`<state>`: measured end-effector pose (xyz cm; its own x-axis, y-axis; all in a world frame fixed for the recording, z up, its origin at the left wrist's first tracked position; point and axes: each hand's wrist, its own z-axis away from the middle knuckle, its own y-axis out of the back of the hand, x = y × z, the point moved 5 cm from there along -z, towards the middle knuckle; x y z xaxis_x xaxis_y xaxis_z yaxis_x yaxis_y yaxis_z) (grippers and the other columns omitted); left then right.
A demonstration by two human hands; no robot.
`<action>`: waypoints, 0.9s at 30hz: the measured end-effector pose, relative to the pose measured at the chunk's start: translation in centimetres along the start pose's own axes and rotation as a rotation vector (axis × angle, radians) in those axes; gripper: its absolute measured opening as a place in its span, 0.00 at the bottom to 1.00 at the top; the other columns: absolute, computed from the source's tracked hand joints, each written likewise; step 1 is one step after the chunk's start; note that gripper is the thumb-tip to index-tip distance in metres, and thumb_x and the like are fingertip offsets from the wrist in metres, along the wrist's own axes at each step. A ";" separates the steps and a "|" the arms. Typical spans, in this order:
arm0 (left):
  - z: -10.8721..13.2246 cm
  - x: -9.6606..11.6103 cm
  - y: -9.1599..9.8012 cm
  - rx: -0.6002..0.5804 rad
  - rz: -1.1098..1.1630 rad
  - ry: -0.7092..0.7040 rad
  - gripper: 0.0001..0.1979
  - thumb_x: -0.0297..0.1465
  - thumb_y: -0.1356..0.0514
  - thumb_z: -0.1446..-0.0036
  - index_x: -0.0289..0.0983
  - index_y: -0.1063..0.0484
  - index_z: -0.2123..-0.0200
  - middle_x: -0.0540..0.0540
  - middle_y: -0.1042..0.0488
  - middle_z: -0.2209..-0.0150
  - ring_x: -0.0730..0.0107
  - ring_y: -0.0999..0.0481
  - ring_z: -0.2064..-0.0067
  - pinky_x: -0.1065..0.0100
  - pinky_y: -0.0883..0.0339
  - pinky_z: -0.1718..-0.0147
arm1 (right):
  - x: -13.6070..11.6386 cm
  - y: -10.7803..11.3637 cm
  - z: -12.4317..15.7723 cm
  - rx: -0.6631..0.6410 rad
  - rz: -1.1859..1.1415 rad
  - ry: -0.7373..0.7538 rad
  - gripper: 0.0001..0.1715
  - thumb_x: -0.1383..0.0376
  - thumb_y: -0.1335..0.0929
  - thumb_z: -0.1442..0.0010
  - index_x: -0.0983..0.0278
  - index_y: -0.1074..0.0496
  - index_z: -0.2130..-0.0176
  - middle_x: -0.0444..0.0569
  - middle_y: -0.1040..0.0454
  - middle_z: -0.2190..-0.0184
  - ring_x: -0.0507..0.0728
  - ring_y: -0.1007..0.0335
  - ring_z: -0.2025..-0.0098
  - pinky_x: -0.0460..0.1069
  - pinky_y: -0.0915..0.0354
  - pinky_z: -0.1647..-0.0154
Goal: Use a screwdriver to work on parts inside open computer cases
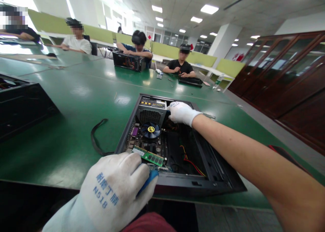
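- Desktop computer case: lies flat at the near edge of the green tabletop, its upper side uncovered before you.
- Memory module: over the case's near left corner, tilted, just beyond your left fingers; whether it touches the motherboard beneath, you cannot tell from this view.
- Your left hand: gloved, fingers curled and thumb drawn in close at the case's near edge. Whether they pinch the module cannot be told.
- Your right hand: gloved, at the case's far edge, just beside the power supply. Fingers bend downward; fingertips are hidden, so their grip cannot be told.
- Step in hand, by judgement: handling of the module inside the case. The next move calls for a light hold on the module's edges, away from the cooling fan.
- Count within the case: one module, one power supply, one fan; red and yellow wires towards the near right corner, number uncertain.
- Count elsewhere: one black strap, one second case to the left, four seated co-workers along the far edge.
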<state>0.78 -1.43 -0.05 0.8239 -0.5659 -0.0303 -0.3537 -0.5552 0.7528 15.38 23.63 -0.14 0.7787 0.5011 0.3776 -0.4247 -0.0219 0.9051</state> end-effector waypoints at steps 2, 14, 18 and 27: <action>0.1 0.0 0.0 0.000 -0.002 -0.001 0.12 0.33 0.41 0.36 0.43 0.33 0.74 0.50 0.32 0.74 0.63 0.33 0.75 0.62 0.45 0.74 | 0.7 0.6 0.4 0.036 0.015 -0.018 0.24 0.59 0.32 0.39 0.66 0.21 0.47 0.61 0.20 0.49 0.66 0.22 0.50 0.53 0.29 0.52; 0.0 0.0 0.1 0.008 0.005 0.018 0.13 0.33 0.41 0.37 0.43 0.32 0.75 0.50 0.32 0.75 0.63 0.32 0.76 0.61 0.45 0.74 | -1.5 -1.6 2.3 -0.154 0.130 0.152 0.36 0.40 0.31 0.42 0.66 0.20 0.51 0.62 0.18 0.56 0.68 0.21 0.51 0.57 0.31 0.51; 0.0 -0.1 0.1 0.005 -0.009 0.028 0.14 0.34 0.41 0.36 0.42 0.32 0.76 0.50 0.33 0.75 0.64 0.33 0.75 0.61 0.46 0.73 | -1.9 -1.9 1.5 -0.137 0.176 0.136 0.28 0.50 0.30 0.38 0.67 0.21 0.49 0.63 0.18 0.56 0.68 0.21 0.51 0.57 0.30 0.52; 0.0 0.1 0.2 0.004 -0.006 0.030 0.12 0.32 0.40 0.37 0.43 0.32 0.75 0.50 0.32 0.75 0.65 0.32 0.75 0.61 0.45 0.73 | -0.4 -1.6 -1.0 -0.038 0.128 0.018 0.19 0.63 0.34 0.36 0.72 0.21 0.51 0.72 0.20 0.54 0.72 0.25 0.45 0.65 0.35 0.45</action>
<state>0.76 -1.56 0.05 0.8390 -0.5439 -0.0154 -0.3502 -0.5614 0.7498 15.25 24.35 -1.92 0.7089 0.5115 0.4856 -0.5374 -0.0543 0.8416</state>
